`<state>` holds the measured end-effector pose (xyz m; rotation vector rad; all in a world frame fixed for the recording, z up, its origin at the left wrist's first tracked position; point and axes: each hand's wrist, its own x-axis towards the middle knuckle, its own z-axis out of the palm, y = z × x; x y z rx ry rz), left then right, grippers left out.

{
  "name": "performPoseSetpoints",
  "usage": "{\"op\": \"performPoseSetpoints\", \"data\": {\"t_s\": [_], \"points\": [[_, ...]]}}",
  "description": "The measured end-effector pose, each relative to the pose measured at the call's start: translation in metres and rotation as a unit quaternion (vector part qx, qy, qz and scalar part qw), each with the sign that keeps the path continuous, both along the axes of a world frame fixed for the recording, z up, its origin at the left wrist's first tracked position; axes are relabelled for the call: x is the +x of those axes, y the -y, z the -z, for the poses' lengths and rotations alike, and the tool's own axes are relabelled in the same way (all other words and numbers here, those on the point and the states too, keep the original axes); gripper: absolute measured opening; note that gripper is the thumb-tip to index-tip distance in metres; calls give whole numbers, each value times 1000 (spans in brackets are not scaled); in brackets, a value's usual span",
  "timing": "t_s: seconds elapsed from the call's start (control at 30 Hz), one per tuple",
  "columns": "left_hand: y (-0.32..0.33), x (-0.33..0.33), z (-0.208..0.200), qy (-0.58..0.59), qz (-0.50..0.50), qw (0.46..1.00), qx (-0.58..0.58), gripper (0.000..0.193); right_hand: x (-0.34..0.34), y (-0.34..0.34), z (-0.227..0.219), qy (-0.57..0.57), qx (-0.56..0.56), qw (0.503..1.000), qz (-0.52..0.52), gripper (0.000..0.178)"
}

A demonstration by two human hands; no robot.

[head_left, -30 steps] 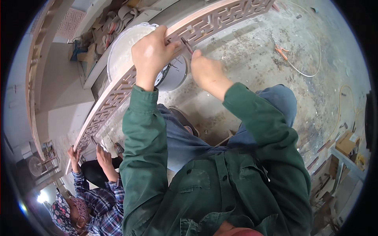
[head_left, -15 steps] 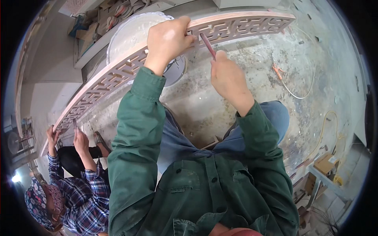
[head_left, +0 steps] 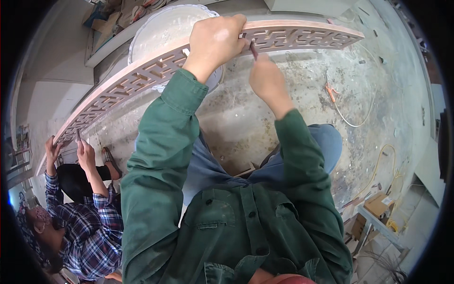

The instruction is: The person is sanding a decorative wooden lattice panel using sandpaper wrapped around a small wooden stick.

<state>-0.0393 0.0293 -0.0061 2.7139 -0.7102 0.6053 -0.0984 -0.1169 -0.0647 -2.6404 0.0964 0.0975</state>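
A long pinkish-brown wooden lattice panel (head_left: 139, 80) runs on edge from the far right down to the left, pierced with angular cut-outs. My left hand (head_left: 216, 42) is closed over its top edge near the middle, the thumb on the front side. Just right of it, my right hand (head_left: 268, 78) is closed around a thin reddish-brown stick-like tool (head_left: 254, 50). The tool's far end meets the lattice at an opening beside my left thumb; its tip is hidden there. The tool's exact kind cannot be made out.
At left, another person (head_left: 80, 227) in a plaid shirt holds the panel's other end and a slim tool. A pale round tub (head_left: 158, 35) stands behind the panel. An orange-handled tool with a hose (head_left: 331, 92) lies on the stained floor. Cardboard boxes (head_left: 379, 203) stand lower right.
My right hand has moved up toward the panel, and less of the stick shows in front of it. My left hand still grips the panel. The whole view has shifted slightly.
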Motion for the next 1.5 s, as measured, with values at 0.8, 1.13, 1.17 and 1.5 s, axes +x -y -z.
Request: {"op": "performPoseSetpoints", "data": {"t_s": [0.8, 1.13, 1.17, 1.5], "points": [[-8, 4, 10, 26, 14, 999, -44, 27, -20, 5, 18, 60, -4, 998, -34, 20], [-5, 6, 0, -27, -2, 999, -18, 24, -38, 59, 14, -156, 533, 826, 100, 32], [-7, 7, 3, -27, 0, 1000, -17, 24, -35, 58, 16, -154, 534, 825, 101, 32], [-7, 6, 8, 2, 2, 1000, 1, 29, -37, 31, 31, -140, 644, 742, 121, 30]]}}
